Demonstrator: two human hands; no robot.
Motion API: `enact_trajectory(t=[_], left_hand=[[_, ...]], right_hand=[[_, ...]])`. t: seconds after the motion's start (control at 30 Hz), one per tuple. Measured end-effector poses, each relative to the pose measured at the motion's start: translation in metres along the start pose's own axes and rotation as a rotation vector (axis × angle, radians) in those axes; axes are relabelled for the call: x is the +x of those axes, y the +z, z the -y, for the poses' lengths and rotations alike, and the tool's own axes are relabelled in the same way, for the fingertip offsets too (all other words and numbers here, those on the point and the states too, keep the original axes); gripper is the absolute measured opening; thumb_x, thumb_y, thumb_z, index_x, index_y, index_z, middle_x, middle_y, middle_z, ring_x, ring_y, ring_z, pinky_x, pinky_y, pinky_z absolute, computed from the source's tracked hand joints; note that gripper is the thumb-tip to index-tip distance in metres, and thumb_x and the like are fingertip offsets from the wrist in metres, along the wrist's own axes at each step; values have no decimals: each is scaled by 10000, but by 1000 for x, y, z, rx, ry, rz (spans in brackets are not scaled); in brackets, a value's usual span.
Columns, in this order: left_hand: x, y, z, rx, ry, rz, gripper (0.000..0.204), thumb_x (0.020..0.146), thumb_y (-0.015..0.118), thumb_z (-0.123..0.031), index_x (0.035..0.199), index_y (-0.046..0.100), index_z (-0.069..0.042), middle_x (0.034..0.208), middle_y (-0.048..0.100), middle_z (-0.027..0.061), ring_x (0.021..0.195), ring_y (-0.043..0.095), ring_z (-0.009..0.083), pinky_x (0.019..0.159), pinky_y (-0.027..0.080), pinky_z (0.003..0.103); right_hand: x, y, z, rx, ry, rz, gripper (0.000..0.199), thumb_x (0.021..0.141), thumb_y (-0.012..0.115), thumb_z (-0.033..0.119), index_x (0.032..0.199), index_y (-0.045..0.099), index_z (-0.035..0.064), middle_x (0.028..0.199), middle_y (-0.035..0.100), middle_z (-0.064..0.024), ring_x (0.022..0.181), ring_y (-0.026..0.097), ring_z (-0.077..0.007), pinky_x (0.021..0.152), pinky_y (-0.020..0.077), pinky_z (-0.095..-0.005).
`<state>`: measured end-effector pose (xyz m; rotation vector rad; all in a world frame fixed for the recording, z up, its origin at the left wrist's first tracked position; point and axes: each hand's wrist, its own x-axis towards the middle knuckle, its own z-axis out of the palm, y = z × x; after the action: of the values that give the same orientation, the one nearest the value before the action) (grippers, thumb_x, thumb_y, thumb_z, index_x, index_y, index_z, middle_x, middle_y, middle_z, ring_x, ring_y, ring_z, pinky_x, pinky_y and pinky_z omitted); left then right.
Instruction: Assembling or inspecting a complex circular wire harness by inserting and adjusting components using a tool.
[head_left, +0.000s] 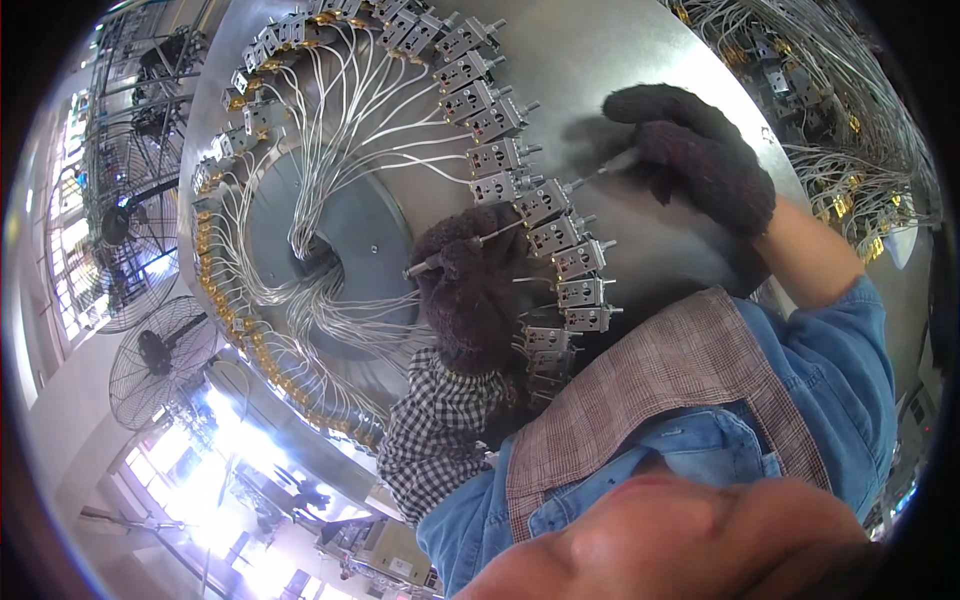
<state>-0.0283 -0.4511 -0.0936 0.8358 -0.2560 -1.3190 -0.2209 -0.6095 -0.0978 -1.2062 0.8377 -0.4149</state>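
Note:
Both hands wear dark knitted gloves. My left hand [470, 290] is closed round a thin screwdriver-like tool [428, 266] with a grey handle; its slim shaft points at a small metal box-shaped part [542, 203]. From the other side my right hand [695, 150] grips a second slender tool [622, 160], grey-handled, whose tip reaches the stem of that same box. Whether the tip touches it, I cannot tell. The box belongs to a curved row of similar metal boxes [495, 120] with threaded stems, standing along a round metal plate [590, 60].
White wires [340, 110] run from the boxes to a hole in a grey central disc [375, 215]. Brass-coloured fittings [215, 270] line the plate's left edge. More wired parts [830, 110] crowd the upper right. Fans [160, 350] stand at the left.

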Motion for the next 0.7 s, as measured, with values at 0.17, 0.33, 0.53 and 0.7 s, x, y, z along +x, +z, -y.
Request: enact_trajectory(t=[0.17, 0.33, 0.53, 0.7], left_hand=[[-14, -5, 14, -149, 46, -20, 208, 877, 536, -180, 1054, 542, -72, 1086, 562, 100, 1088, 510, 298, 919, 432, 454], [-15, -6, 14, -114, 38, -47, 216, 868, 549, -195, 1046, 543, -74, 1072, 563, 103, 1078, 512, 320, 905, 431, 497], [-15, -3, 15, -89, 33, -24, 222, 867, 552, -226, 1033, 553, -79, 1062, 566, 107, 1079, 508, 327, 908, 418, 527], [-14, -12, 25, -112, 86, 0, 245, 862, 559, -239, 1056, 555, -90, 1096, 557, 115, 1086, 501, 326, 913, 412, 528]], right_hand=[[-23, 3, -11, 98, 78, -37, 319, 849, 517, 141, 1146, 539, 29, 807, 596, -66, 598, 528, -97, 525, 452, -232], [-23, 11, -16, 137, 50, -2, 320, 857, 521, 121, 1162, 526, 24, 839, 599, -64, 623, 533, -99, 531, 453, -233], [-24, 13, -26, 135, -107, 90, 336, 879, 514, 134, 1199, 498, 30, 925, 609, -64, 709, 544, -104, 593, 465, -245], [-17, 11, -28, -78, -377, 129, 342, 887, 505, 111, 1215, 475, 21, 963, 608, -86, 812, 586, -131, 691, 490, -269]])
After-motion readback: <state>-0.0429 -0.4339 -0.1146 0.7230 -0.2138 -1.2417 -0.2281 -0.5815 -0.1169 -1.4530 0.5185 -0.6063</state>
